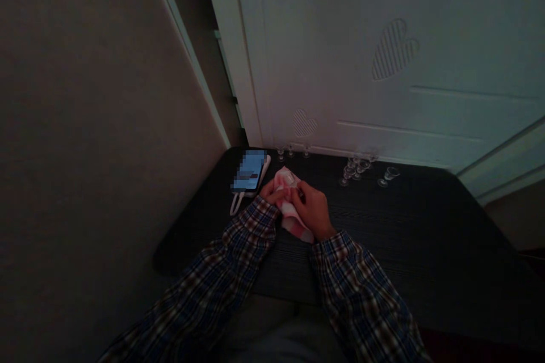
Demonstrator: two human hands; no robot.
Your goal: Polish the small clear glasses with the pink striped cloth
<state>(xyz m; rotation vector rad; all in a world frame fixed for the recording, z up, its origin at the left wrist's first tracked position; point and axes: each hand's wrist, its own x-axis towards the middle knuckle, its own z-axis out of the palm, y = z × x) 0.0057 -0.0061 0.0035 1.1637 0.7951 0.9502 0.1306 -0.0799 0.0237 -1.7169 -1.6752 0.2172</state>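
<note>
A pink and white cloth [293,226] is bunched between my two hands above the dark table. My left hand [268,191] is closed around the cloth's left side, with most of its fingers hidden by the fabric. Against the cloth's right side, my right hand [315,207] is closed with curled fingers. A pale, shiny patch shows at the top of the cloth, but I cannot tell whether a glass is wrapped in it. Beyond my right hand, several small stemmed glasses [361,167] stand in a cluster, and another stemmed glass [389,176] is apart to their right.
A lit phone [251,171] lies on a white power bank [265,169] with a looped strap, left of my hands. Small glasses [281,153] stand at the back edge of the black table [383,227]. A white panel with hearts [340,68] rises behind; a wall borders the left.
</note>
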